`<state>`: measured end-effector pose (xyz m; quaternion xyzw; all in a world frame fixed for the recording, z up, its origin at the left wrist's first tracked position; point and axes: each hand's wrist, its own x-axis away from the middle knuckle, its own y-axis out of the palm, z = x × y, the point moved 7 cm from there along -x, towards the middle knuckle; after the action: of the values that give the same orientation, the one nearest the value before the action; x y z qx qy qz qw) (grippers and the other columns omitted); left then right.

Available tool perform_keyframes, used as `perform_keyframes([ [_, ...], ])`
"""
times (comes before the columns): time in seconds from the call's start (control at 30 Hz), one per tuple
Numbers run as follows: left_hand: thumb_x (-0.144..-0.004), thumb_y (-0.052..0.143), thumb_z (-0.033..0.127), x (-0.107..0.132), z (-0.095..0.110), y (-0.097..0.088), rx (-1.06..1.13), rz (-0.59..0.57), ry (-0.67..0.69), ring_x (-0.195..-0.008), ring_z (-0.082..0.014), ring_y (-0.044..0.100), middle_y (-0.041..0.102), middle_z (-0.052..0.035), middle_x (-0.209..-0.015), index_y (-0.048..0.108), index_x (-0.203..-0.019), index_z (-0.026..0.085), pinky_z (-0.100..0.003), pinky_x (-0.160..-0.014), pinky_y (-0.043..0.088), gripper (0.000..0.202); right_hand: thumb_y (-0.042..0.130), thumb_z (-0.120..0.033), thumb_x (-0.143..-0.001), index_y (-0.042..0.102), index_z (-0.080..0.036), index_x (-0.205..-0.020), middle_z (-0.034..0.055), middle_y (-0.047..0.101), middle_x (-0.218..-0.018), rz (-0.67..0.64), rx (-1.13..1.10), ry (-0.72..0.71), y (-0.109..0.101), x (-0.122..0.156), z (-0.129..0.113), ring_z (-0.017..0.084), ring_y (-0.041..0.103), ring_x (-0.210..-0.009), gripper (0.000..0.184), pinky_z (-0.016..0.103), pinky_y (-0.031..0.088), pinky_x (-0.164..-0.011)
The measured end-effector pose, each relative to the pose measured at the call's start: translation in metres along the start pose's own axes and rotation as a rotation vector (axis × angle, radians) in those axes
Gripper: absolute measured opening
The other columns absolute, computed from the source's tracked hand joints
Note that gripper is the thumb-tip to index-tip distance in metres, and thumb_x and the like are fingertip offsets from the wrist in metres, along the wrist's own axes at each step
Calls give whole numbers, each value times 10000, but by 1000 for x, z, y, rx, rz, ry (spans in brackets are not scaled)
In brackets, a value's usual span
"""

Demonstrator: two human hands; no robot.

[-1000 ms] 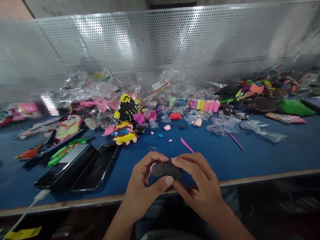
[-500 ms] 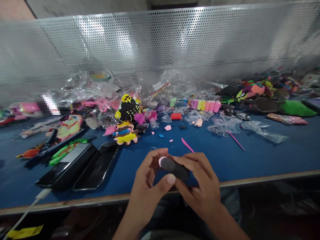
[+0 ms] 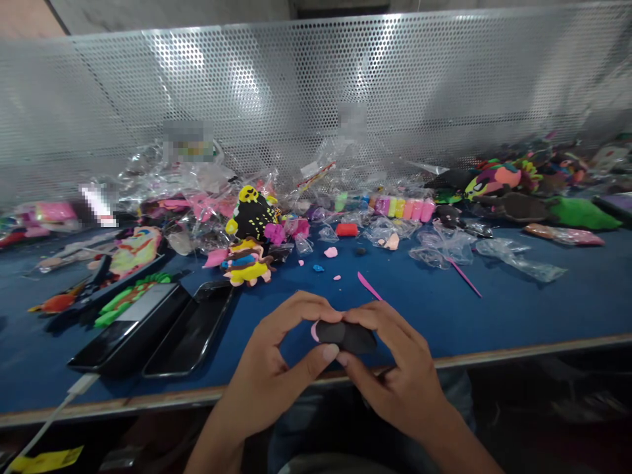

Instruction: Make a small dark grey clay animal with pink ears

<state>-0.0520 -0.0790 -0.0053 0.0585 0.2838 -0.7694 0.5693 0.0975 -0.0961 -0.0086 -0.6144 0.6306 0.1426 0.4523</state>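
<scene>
Between my hands, above the table's front edge, is a piece of black modelling clay (image 3: 358,338) with a pink patch at its left end. My left hand (image 3: 281,359) pinches it from the left, index finger on top and thumb below. From the other side my right hand (image 3: 399,362) grips it with fingertips above and thumb underneath. A pink plastic clay knife (image 3: 369,286) lies on the table just beyond my hands. Small bits of pink clay (image 3: 330,252) and blue clay (image 3: 318,268) are scattered behind it.
Two phone-like black devices (image 3: 190,336) lie at left on the blue table (image 3: 518,316), one with a white cable. Clay figures (image 3: 249,260), a red clay roll (image 3: 347,229), plastic wrappers (image 3: 444,247) and another pink tool (image 3: 465,278) lie further back, before a perforated metal panel (image 3: 316,85).
My left hand has shifted left, its index finger now bent over the clay's top. The black clay has turned to lie flatter, showing less of its pink end.
</scene>
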Motion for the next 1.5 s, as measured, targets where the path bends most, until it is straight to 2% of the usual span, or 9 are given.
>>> perform_keyframes([
  [0.23, -909, 622, 253, -2, 0, -1, 4, 25, -16, -1015, -161, 608, 635, -32, -1076, 686, -1063, 282, -254, -900, 473, 169, 660, -183, -824, 581, -232, -1057, 12, 659, -915, -82, -55, 84, 8, 2, 6, 154, 623, -826, 251, 252, 511, -724],
  [0.4, -928, 593, 263, -2, 0, 1, 10, 38, -38, -967, -157, 612, 639, -33, -1025, 701, -1029, 264, -244, -857, 483, 148, 657, -154, -813, 601, -226, -1002, 6, 652, -863, -60, -69, 93, 8, 0, 7, 148, 618, -779, 210, 245, 505, -688],
  [0.6, -899, 632, 288, 2, -1, -1, -3, 40, -36, -1001, -190, 609, 642, -57, -1044, 677, -1058, 237, -276, -879, 489, 172, 636, -149, -808, 610, -229, -1001, 8, 693, -879, 5, -92, 87, 3, -1, 6, 146, 645, -762, 210, 243, 520, -688],
  [0.77, -903, 628, 223, 3, -4, -3, -31, 79, -22, -978, -156, 610, 637, -30, -1035, 676, -1034, 266, -245, -856, 481, 146, 665, -202, -821, 636, -226, -1042, 16, 718, -938, -39, -166, 160, 4, 1, 12, 144, 686, -815, 225, 214, 546, -701],
  [0.93, -905, 607, 157, 4, 4, -4, -94, 83, 100, -999, -153, 605, 624, -23, -1053, 661, -1069, 296, -262, -866, 477, 222, 671, -199, -834, 640, -229, -1111, 27, 743, -1048, -48, -255, 214, 3, 2, 14, 150, 715, -930, 280, 199, 572, -769],
  [1.03, -888, 608, 121, 5, 13, -4, -157, 58, 202, -1004, -158, 606, 609, -30, -1071, 644, -1115, 299, -279, -870, 487, 291, 667, -213, -848, 638, -252, -1128, 16, 743, -1057, -57, -283, 233, 3, 2, 13, 145, 719, -935, 284, 184, 577, -750],
  [1.23, -853, 626, 107, 6, 30, -4, -381, 38, 322, -968, -171, 615, 604, -60, -1069, 649, -1072, 261, -274, -795, 524, 269, 657, -232, -863, 623, -255, -1130, 18, 739, -1042, -22, -185, 180, -3, 2, 7, 149, 718, -946, 270, 195, 577, -798],
  [1.5, -830, 663, 87, 11, 44, -5, -628, 182, 454, -956, -160, 625, 620, -42, -1046, 686, -990, 252, -291, -813, 528, 230, 673, -218, -846, 618, -255, -1104, -9, 753, -1004, 18, 28, 78, -14, 1, -8, 116, 720, -895, 266, 141, 553, -775],
])
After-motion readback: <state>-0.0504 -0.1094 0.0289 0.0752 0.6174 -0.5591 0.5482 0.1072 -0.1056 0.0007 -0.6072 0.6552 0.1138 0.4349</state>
